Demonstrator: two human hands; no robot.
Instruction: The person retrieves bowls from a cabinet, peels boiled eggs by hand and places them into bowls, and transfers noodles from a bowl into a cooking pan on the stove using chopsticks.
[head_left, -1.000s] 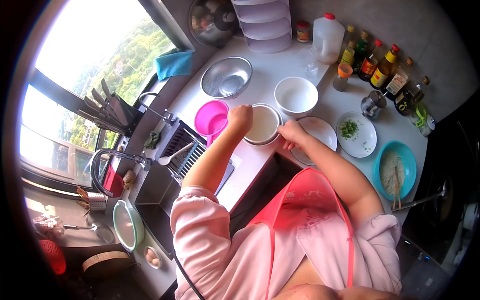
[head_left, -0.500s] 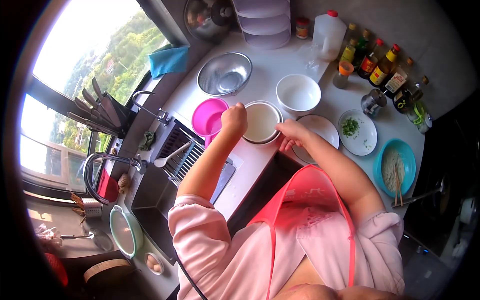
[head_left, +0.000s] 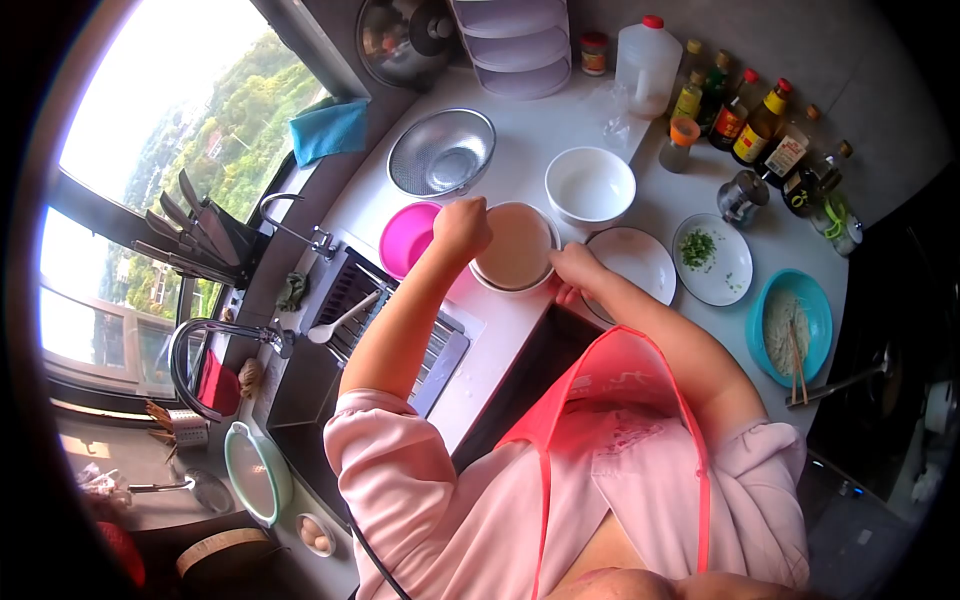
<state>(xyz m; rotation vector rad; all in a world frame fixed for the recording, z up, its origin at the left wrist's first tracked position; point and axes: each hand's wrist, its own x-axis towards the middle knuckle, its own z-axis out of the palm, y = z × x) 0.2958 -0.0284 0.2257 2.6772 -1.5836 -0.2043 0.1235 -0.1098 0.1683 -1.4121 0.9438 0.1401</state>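
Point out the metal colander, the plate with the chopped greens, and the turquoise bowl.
Metal colander (head_left: pixel 452 163): head view, on its bare inside bottom.
Plate with the chopped greens (head_left: pixel 729 246): head view, on its bare surface right of the greens.
Turquoise bowl (head_left: pixel 817 316): head view, on its inner wall right of the chopsticks (head_left: pixel 796 362).

Left of the white bowl (head_left: pixel 590 188), we cannot see the left hand's (head_left: pixel 463 232) fingertips where it meets the pale container (head_left: pixel 508 289), and the forearm hides part of the pink dipper (head_left: pixel 408 240). Nearer us than the bowl, the right hand (head_left: pixel 578 270) covers some of the plate's (head_left: pixel 640 268) rim. Beyond the bowl, the top edge cuts off the plastic shelves (head_left: pixel 517 50); right of it, we find the bottles' (head_left: pixel 757 125) labels too small to read.
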